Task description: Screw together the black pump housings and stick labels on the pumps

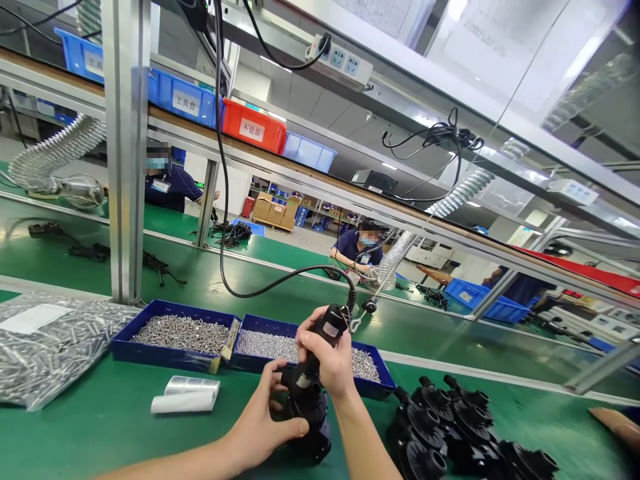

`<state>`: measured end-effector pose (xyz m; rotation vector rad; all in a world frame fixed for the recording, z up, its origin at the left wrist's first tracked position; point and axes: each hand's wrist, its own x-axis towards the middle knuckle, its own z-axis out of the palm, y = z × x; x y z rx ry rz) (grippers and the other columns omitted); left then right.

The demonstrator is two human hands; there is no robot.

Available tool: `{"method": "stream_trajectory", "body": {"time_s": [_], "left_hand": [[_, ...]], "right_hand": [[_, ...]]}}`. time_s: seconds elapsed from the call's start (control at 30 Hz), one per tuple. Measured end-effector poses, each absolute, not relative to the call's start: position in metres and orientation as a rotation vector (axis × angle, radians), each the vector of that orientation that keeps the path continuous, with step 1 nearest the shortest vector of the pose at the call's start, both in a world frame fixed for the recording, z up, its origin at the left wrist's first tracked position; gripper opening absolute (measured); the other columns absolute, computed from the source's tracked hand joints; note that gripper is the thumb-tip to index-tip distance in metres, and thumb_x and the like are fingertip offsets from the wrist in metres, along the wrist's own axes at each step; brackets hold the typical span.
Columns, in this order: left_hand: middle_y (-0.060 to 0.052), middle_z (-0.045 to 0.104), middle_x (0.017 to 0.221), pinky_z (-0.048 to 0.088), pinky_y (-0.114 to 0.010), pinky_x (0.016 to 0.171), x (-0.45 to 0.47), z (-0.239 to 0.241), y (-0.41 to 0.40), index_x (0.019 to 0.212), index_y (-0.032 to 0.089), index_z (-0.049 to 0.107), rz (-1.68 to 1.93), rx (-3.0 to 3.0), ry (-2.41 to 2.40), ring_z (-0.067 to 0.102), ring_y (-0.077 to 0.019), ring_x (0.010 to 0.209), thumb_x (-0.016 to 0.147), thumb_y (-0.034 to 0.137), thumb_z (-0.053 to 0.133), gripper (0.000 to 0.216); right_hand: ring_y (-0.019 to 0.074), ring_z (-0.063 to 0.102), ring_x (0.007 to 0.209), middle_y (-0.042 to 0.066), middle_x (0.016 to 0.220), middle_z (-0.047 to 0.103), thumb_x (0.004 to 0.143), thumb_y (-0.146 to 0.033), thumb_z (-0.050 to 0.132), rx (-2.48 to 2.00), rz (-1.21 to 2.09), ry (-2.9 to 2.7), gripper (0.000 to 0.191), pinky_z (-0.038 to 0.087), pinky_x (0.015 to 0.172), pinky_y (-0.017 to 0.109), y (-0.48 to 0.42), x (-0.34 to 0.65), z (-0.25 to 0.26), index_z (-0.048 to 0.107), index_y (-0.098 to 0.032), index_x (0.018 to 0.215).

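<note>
My right hand [327, 357] grips a black electric screwdriver [320, 340] that hangs from a black cable [220, 167], its tip pointing down onto a black plastic pump housing [310, 420] on the green table. My left hand [263, 420] wraps around the left side of that housing and steadies it. Just behind my hands stand two blue trays of small silver screws, one [173, 337] to the left and one [280, 347] directly behind the screwdriver.
Several more black housings [450, 427] lie to the right. A white roll [186, 395] and a clear bag of metal parts [45, 343] lie at left. A metal post [125, 153] rises behind the trays. Other people work across the conveyor [280, 287]. A person's hand [617, 423] shows at far right.
</note>
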<state>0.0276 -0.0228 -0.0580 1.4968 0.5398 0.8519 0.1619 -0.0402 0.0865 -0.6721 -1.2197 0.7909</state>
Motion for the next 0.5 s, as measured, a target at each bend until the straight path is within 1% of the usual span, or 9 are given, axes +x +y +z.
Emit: {"method": "stream_trajectory", "body": {"time_s": [0.1, 0.17, 0.3, 0.5], "left_hand": [[-0.011, 0.066, 0.131, 0.044, -0.035, 0.093, 0.0270, -0.0557, -0.0168, 0.138, 0.023, 0.048, 0.796, 1.474, 0.423, 0.060, -0.0286, 0.118, 0.075, 0.048, 0.096, 0.082], [-0.010, 0.067, 0.129, 0.044, -0.035, 0.093, 0.0273, -0.0544, -0.0148, 0.135, 0.023, 0.050, 0.791, 1.456, 0.409, 0.061, -0.0286, 0.116, 0.074, 0.048, 0.097, 0.080], [-0.009, 0.067, 0.131, 0.043, -0.034, 0.094, 0.0273, -0.0552, -0.0153, 0.137, 0.024, 0.049, 0.781, 1.434, 0.411, 0.062, -0.0280, 0.118, 0.076, 0.049, 0.097, 0.081], [-0.011, 0.066, 0.134, 0.043, -0.035, 0.094, 0.0275, -0.0585, -0.0162, 0.141, 0.024, 0.045, 0.791, 1.425, 0.454, 0.061, -0.0290, 0.120, 0.073, 0.051, 0.098, 0.090]], "right_hand": [[0.0125, 0.056, 0.047, -0.004, 0.069, 0.063, 0.085, -0.025, 0.078, -0.672, 0.801, -1.221, 0.029, 0.045, 0.048, 0.023, -0.0410, 0.1612, 0.0850, 0.054, -0.022, 0.100], [0.0123, 0.055, 0.047, -0.004, 0.068, 0.062, 0.085, -0.024, 0.077, -0.671, 0.797, -1.227, 0.027, 0.045, 0.048, 0.023, -0.0415, 0.1602, 0.0842, 0.055, -0.021, 0.100], [0.0121, 0.053, 0.047, -0.004, 0.065, 0.061, 0.086, -0.023, 0.076, -0.670, 0.780, -1.204, 0.025, 0.044, 0.050, 0.024, -0.0421, 0.1585, 0.0846, 0.054, -0.021, 0.098], [0.0122, 0.053, 0.047, -0.005, 0.062, 0.061, 0.088, -0.025, 0.075, -0.706, 0.715, -1.186, 0.023, 0.045, 0.051, 0.024, -0.0423, 0.1564, 0.0846, 0.055, -0.021, 0.097]]}}
